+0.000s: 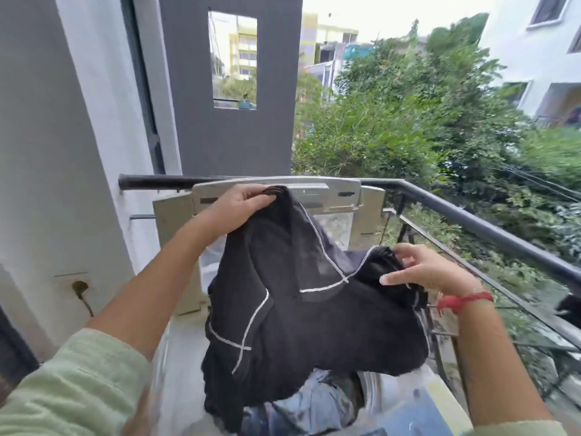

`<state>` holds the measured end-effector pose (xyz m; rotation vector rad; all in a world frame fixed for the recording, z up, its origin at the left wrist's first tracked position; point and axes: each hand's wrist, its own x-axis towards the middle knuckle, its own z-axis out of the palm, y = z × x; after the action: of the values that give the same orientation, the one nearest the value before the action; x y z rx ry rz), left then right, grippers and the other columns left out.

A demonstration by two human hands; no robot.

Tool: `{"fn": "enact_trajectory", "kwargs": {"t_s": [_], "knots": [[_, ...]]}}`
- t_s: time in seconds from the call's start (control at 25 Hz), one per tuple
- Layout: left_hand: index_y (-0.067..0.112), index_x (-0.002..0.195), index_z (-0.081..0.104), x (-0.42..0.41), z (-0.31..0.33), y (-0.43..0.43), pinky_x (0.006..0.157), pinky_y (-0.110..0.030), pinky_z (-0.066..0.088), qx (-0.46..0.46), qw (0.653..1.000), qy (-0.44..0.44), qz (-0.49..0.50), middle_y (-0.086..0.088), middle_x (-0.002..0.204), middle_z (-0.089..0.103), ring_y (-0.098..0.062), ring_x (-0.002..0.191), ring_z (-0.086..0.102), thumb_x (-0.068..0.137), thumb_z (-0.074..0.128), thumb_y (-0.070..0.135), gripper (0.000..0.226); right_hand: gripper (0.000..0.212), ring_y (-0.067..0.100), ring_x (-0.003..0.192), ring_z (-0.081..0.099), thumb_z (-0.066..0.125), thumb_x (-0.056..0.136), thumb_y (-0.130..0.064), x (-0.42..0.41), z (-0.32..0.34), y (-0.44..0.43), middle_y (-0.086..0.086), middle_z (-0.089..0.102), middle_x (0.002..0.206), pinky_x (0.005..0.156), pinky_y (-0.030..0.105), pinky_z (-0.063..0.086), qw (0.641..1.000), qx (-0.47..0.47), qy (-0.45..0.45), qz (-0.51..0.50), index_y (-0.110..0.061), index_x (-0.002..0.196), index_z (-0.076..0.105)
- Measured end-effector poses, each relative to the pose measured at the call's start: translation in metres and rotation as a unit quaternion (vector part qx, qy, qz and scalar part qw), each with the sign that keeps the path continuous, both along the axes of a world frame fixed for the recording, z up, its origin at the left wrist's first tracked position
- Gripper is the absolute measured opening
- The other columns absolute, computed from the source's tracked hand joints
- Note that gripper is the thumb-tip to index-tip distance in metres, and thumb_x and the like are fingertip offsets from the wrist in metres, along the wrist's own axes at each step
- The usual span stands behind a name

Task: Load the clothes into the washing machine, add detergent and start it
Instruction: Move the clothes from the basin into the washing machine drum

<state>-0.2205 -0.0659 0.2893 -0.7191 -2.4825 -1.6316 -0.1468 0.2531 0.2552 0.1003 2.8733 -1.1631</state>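
Holding up a black garment [314, 309] over the open washing machine [188, 341].

Gripping bunched fabric high at the far left with the left hand [239, 209]; holding the other end lower on the right with the right hand [430, 272], fingers partly spread, so probably the looser hold of the two hands. Hanging the hem just above the blue clothes [317, 401] already down in the tub. Could easily slip from that right-side hold and drape across the near rim instead of dropping in. Could catch on the raised lid [330, 191] at the far side if swung back. Worth watching the balcony railing [471, 221] close on the right: release it sideways and risk losing it over the edge. Might foul the lid later if left trailing half out.
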Motion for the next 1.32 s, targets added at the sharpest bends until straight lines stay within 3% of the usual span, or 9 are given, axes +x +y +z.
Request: {"fn": "enact_trajectory", "kwargs": {"t_s": [0.16, 0.32, 0.4, 0.6, 0.8, 0.96, 1.12, 1.2, 1.32], "knots": [[0.016, 0.089, 0.062, -0.001, -0.022, 0.070, 0.072, -0.028, 0.040, -0.216, 0.967, 0.030, -0.131, 0.004, 0.081, 0.057, -0.006, 0.074, 0.050, 0.097, 0.049, 0.022, 0.016, 0.084, 0.014, 0.116, 0.048, 0.081, 0.066, -0.041, -0.006, -0.009, -0.049, -0.007, 0.045, 0.129, 0.096, 0.033, 0.043, 0.986, -0.119, 0.081, 0.080, -0.040, 0.136, 0.034], [0.017, 0.096, 0.062, -0.007, -0.031, 0.089, 0.069, -0.027, 0.038, -0.362, 0.925, 0.074, -0.084, 0.002, 0.092, 0.059, -0.014, 0.081, 0.050, 0.094, 0.050, 0.017, 0.012, 0.028, 0.025, 0.090, 0.059, 0.058, 0.075, -0.006, -0.034, -0.044, -0.063, 0.001, 0.063, 0.090, 0.075, 0.030, 0.046, 0.984, 0.074, 0.146, 0.067, -0.024, 0.097, 0.060], [0.020, 0.086, 0.057, -0.014, -0.047, 0.078, 0.073, -0.033, 0.040, -0.352, 0.934, 0.051, -0.041, 0.000, 0.087, 0.056, -0.019, 0.081, 0.048, 0.094, 0.049, 0.016, 0.011, 0.021, 0.022, 0.084, 0.057, 0.060, 0.078, -0.008, -0.042, -0.048, -0.051, 0.000, 0.064, 0.084, 0.072, 0.028, 0.043, 0.983, 0.094, 0.134, 0.079, -0.022, 0.093, 0.065], [0.011, 0.101, 0.063, -0.006, -0.101, 0.076, 0.071, -0.030, 0.052, -0.010, 0.985, -0.170, -0.029, -0.002, 0.089, 0.065, -0.013, 0.079, 0.062, 0.093, 0.057, 0.020, 0.014, 0.021, 0.021, 0.072, 0.049, 0.058, 0.091, -0.022, -0.056, -0.054, -0.056, 0.005, 0.056, 0.070, 0.062, 0.029, 0.030, 0.975, 0.025, 0.210, 0.075, -0.006, 0.077, 0.059], [0.024, 0.079, 0.056, -0.015, -0.144, 0.044, 0.065, -0.028, 0.047, -0.324, 0.941, -0.094, 0.016, 0.000, 0.081, 0.064, -0.019, 0.081, 0.061, 0.072, 0.061, 0.008, 0.018, 0.023, 0.003, 0.067, 0.047, 0.049, 0.094, -0.011, -0.061, -0.051, -0.050, -0.008, 0.052, 0.068, 0.067, 0.023, 0.037, 0.950, -0.172, 0.251, 0.063, -0.016, 0.073, 0.058], [0.014, 0.089, 0.063, -0.014, -0.179, 0.024, 0.066, -0.031, 0.047, -0.310, 0.932, -0.166, 0.092, -0.008, 0.084, 0.065, -0.027, 0.082, 0.061, 0.078, 0.055, 0.007, 0.016, 0.021, -0.002, 0.067, 0.046, 0.052, 0.092, -0.018, -0.068, -0.045, -0.037, -0.017, 0.052, 0.065, 0.066, 0.019, 0.037, 0.924, -0.253, 0.277, 0.075, -0.023, 0.073, 0.058], [0.024, 0.106, 0.065, -0.026, -0.167, -0.012, 0.086, -0.036, 0.050, -0.290, 0.922, -0.249, 0.064, -0.006, 0.103, 0.067, -0.024, 0.097, 0.062, 0.084, 0.050, 0.002, 0.035, 0.049, 0.011, 0.092, 0.056, 0.082, 0.067, -0.034, -0.075, -0.087, -0.008, -0.006, 0.062, 0.099, 0.080, 0.026, 0.043, 0.988, 0.055, 0.033, 0.139, -0.019, 0.109, 0.063], [0.021, 0.107, 0.064, -0.034, -0.147, -0.017, 0.086, -0.034, 0.049, -0.391, 0.883, -0.259, 0.024, -0.007, 0.105, 0.067, -0.023, 0.096, 0.062, 0.083, 0.048, 0.002, 0.035, 0.066, 0.022, 0.099, 0.060, 0.084, 0.056, -0.028, -0.077, -0.119, 0.002, -0.001, 0.065, 0.107, 0.081, 0.029, 0.048, 0.935, 0.309, -0.062, 0.164, -0.025, 0.117, 0.060], [0.017, 0.111, 0.064, -0.042, -0.107, -0.001, 0.084, -0.032, 0.046, -0.419, 0.892, -0.140, 0.095, -0.011, 0.115, 0.064, -0.028, 0.102, 0.058, 0.081, 0.040, -0.001, 0.042, 0.031, 0.033, 0.088, 0.063, 0.064, 0.072, -0.016, -0.090, -0.109, -0.006, 0.010, 0.064, 0.098, 0.072, 0.038, 0.053, 0.925, 0.370, 0.087, -0.005, -0.019, 0.103, 0.066]]}}
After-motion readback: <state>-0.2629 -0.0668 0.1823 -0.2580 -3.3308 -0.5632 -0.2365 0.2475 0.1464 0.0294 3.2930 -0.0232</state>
